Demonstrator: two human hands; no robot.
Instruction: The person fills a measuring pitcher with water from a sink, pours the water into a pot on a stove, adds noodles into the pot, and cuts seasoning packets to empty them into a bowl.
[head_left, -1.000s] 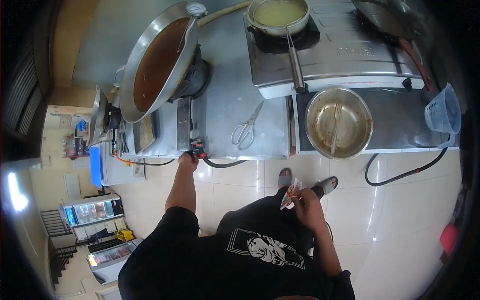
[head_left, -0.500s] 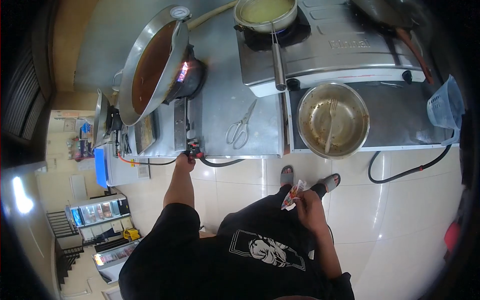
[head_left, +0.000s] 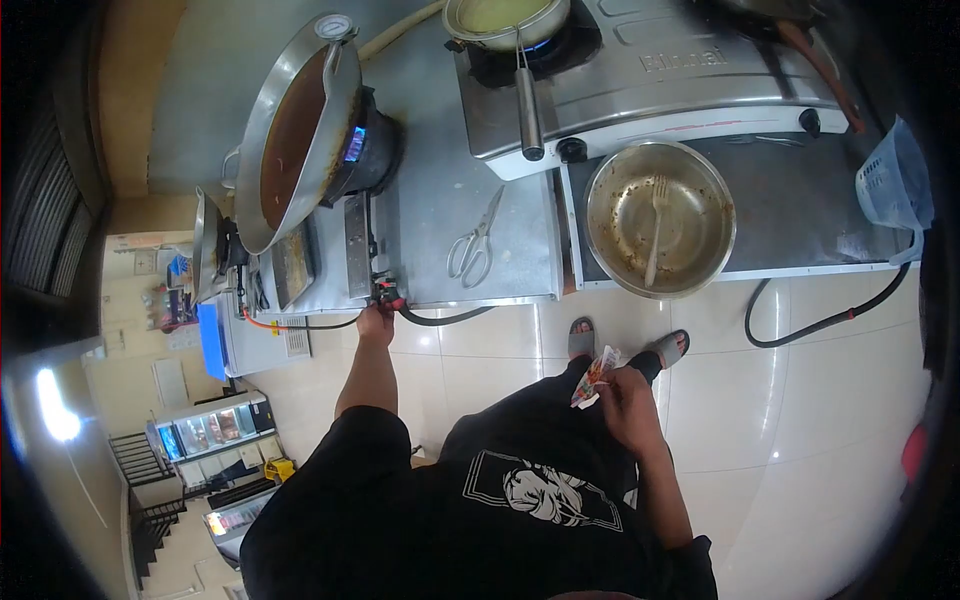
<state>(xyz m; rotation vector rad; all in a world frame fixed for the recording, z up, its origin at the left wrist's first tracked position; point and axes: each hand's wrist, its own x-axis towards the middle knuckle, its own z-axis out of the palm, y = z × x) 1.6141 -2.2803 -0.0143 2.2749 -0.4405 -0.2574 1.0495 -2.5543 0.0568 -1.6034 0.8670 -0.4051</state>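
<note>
As my left hand (head_left: 375, 324) curls closed at the gas valve (head_left: 388, 291) by the tabletop's edge (head_left: 520, 300), seemingly regulating the burner (head_left: 378, 150), my right hand (head_left: 632, 405) pinches a packet (head_left: 594, 380); turning calls for light fingers.

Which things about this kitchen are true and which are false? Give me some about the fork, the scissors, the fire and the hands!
1. The fork is in the round bowl. True.
2. The scissors are in the round bowl. False: the scissors lie on the metal table.
3. The right hand holds a packet. True.
4. There is no flame under the big wok. False: a blue flame shows there.
5. The left hand is on the scissors. False: the left hand is at the red tap.
6. The big wok has brown liquid in it. True.
</note>
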